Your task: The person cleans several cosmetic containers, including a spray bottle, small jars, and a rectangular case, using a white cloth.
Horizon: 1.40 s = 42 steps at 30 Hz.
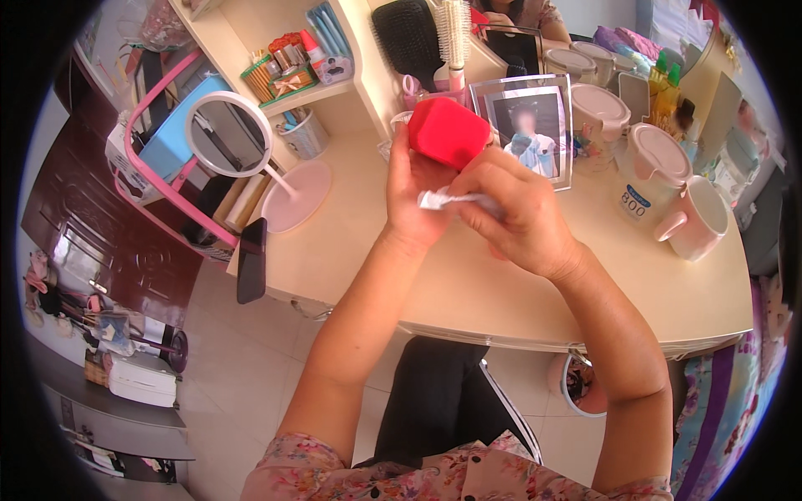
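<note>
My left hand (413, 216) is raised over the cream dressing table (351, 275), palm up, with a small red box (446, 130) held in its fingers. The box has rounded corners and a smooth face turned towards me. Between the thumb and fingers of my right hand (526, 210) is a thin white strip (433, 200), perhaps tissue or cloth; it is blurred. That strip crosses in front of my left palm, just below the box. My right knuckles are close to the box's lower right corner; whether they touch it I cannot tell.
Left stands a round vanity mirror (263, 134); a smartphone (252, 262) overhangs the table's edge. Behind the hands are a picture frame (564, 134) and hairbrushes (407, 41). Right are a lidded plastic jar (651, 175) and a pink-white mug (705, 219). Below is a waste bin (556, 382).
</note>
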Each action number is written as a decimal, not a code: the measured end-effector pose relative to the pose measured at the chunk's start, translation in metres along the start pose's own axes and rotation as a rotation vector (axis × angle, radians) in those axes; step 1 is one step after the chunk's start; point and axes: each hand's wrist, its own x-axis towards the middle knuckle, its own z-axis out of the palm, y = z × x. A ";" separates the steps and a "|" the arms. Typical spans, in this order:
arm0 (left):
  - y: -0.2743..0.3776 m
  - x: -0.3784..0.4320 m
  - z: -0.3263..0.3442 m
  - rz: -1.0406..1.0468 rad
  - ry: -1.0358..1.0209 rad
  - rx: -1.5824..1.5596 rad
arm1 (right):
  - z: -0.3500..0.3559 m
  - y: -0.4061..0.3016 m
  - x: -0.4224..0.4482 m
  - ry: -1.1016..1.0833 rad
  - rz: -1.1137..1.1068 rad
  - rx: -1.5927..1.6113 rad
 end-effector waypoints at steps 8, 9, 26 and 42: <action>-0.002 0.001 -0.007 -0.085 -0.100 -0.100 | -0.002 0.014 0.005 0.360 0.231 0.045; -0.003 0.001 -0.004 -0.056 -0.015 -0.068 | -0.002 0.013 0.004 0.271 0.177 0.022; -0.009 -0.002 0.002 -0.072 -0.080 0.284 | -0.005 0.007 0.006 0.445 0.212 0.125; -0.005 0.000 0.012 0.065 -0.037 0.216 | -0.009 0.002 0.007 0.406 0.114 0.043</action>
